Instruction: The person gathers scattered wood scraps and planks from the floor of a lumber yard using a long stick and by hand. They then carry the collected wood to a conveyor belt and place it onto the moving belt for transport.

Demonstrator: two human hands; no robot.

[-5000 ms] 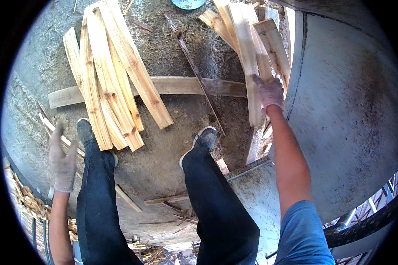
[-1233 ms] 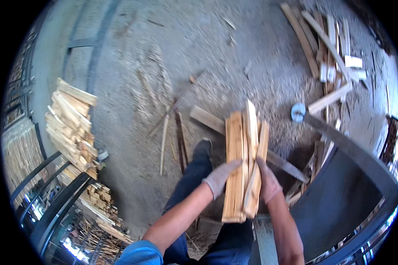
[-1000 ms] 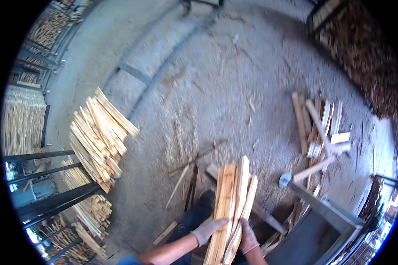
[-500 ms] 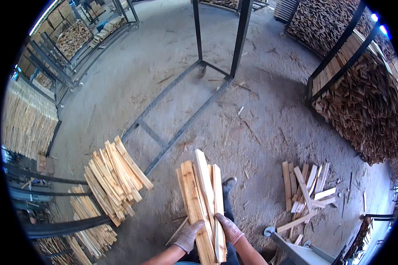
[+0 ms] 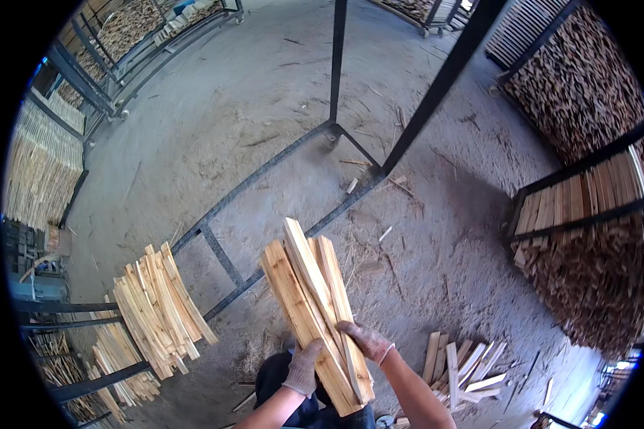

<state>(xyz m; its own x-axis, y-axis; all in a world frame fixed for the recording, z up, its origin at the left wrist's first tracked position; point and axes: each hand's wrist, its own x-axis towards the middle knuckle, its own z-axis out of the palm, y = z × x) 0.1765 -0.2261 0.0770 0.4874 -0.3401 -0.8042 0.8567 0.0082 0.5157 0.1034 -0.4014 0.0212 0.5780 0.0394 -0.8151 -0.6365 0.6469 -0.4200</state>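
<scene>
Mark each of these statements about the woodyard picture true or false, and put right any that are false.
1. Both gloved hands hold one bundle of wooden slats. True: the left hand and the right hand each have a grip on its lower part.
2. The bundle lies flat on the concrete floor. False: it is lifted in front of the person, its far end pointing away from them.
3. A loose pile of slats lies on the floor to the person's left. True.
4. The black metal frame ahead is packed full of wood. False: bare floor shows between its bars.
5. The hands are bare. False: both wear grey work gloves.
</scene>
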